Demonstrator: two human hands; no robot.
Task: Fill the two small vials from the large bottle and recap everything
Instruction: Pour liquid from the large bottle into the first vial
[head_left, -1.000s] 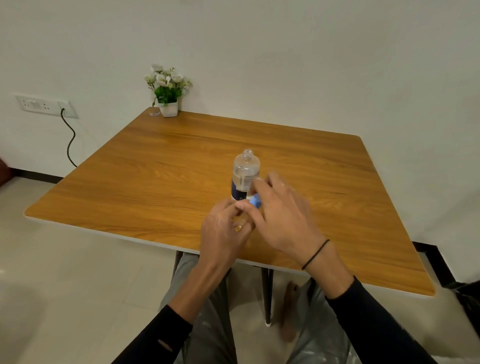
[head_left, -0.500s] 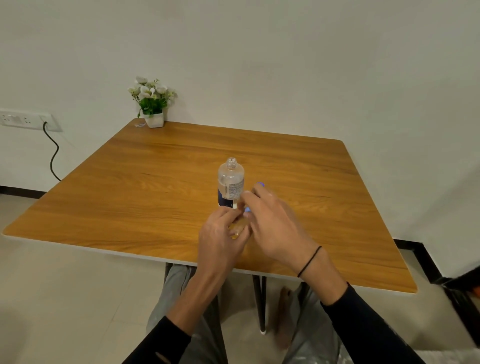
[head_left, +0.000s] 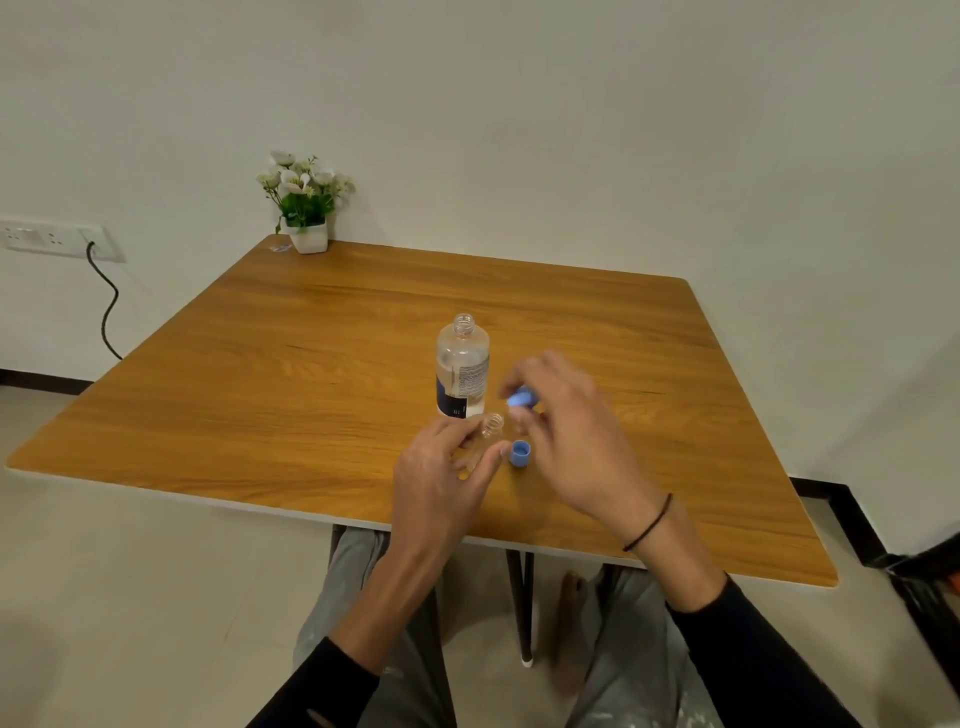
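The large clear bottle (head_left: 462, 364) with a dark label stands uncapped in the middle of the wooden table (head_left: 311, 364), part full of clear liquid. Just in front of it a small clear vial (head_left: 492, 423) stands with its threaded mouth open, and my left hand (head_left: 441, 473) holds it between thumb and fingers. My right hand (head_left: 566, 431) pinches a blue cap (head_left: 521, 399) a little above the table, right of the vial. Another blue cap (head_left: 519, 453) lies open side up on the table between my hands. A second vial is not clearly visible; my right fingers may hide it.
A small white pot of white flowers (head_left: 306, 208) stands at the table's far left corner. On the wall at left is a socket strip (head_left: 52, 239) with a black cable hanging down. My knees are under the near table edge.
My hands, pressed together over the vial before, have parted. My right hand has lifted away to the right with a blue cap, and the vial's open mouth and a cap on the table now show.
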